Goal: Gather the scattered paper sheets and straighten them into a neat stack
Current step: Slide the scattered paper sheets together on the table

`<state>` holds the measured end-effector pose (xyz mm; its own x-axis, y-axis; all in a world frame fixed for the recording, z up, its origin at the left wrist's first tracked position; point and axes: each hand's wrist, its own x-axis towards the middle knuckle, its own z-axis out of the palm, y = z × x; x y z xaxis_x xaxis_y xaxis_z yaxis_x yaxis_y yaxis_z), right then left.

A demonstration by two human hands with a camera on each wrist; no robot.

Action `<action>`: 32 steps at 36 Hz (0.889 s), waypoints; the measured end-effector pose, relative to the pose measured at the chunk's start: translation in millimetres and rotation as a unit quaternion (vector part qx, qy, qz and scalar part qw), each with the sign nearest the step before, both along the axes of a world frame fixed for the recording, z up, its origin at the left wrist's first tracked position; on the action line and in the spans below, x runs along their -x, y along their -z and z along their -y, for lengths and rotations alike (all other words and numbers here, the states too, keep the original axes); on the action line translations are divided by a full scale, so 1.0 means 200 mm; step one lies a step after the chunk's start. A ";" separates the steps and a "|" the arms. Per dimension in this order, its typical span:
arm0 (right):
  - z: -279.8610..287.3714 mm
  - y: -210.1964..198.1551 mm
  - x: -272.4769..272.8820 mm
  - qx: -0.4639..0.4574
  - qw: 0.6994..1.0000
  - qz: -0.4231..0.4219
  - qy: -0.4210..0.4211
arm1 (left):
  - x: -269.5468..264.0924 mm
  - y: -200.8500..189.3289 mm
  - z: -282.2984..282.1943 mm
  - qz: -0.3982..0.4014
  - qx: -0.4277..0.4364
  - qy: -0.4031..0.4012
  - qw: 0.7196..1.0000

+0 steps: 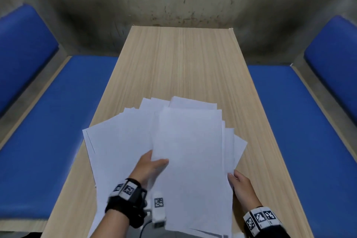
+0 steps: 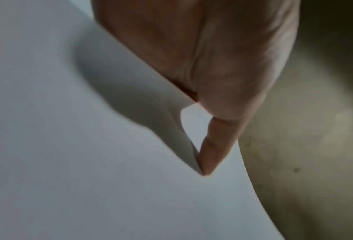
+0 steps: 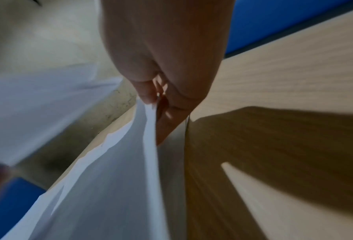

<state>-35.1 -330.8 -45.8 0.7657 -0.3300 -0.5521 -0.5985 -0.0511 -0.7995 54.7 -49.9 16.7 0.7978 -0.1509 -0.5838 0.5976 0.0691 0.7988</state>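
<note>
White paper sheets (image 1: pixel 185 141) lie fanned and uneven over the near end of the wooden table (image 1: pixel 183 60), held between both hands. On their left edge the left hand (image 1: pixel 148 168) pinches them, thumb on top and fingers hidden beneath. At the right edge, the right hand (image 1: pixel 241 183) grips the sheets between thumb and fingers (image 3: pixel 167 123).

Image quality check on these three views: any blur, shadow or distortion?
Head: sharp in the centre, table edges bowed by the wide lens. Left wrist: left hand soft, its dark shadow on the paper sheets. Right wrist: motion-smeared, right hand blurred, hard shadow across the wood.
</note>
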 end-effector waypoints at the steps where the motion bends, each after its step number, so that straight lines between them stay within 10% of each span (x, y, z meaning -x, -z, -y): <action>1: -0.01 -0.02 0.00 -0.042 0.999 -0.014 0.011 | 0.02 0.05 0.04 -0.016 -0.006 0.003 1.000; 5: -0.03 -0.03 0.02 -0.184 0.980 -0.048 0.052 | 0.06 0.23 0.15 -0.011 -0.108 0.032 0.994; 17: -0.05 0.06 0.04 -0.061 0.996 -0.055 -0.023 | 0.11 0.25 0.32 0.103 -0.346 0.177 0.916; 23: -0.05 0.06 0.05 -0.032 0.998 -0.045 -0.014 | 0.11 0.23 0.14 0.151 -0.444 0.048 0.882; 32: 0.00 0.05 0.05 -0.020 0.999 -0.042 0.000 | 0.22 0.33 -0.42 -0.143 -0.591 -0.034 0.793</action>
<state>-44.4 -330.0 -55.6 0.7155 -0.3069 -0.6276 -0.6642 -0.0204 -0.7472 10.6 33.4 -48.5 0.5894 0.6747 -0.4443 0.7935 -0.5866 0.1618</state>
